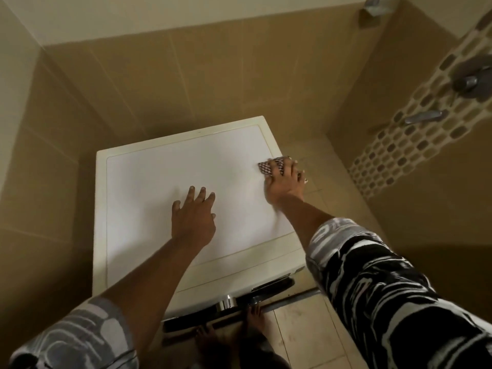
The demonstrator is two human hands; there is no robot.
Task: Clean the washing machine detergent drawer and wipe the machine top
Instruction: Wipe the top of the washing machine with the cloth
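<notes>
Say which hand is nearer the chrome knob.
Left. The left hand lies flat mid-top, behind the chrome knob; the right hand presses the cloth at the far right edge.

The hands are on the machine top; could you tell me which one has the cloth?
The right hand, at the right edge, presses the patterned cloth; the left hand lies bare.
</notes>
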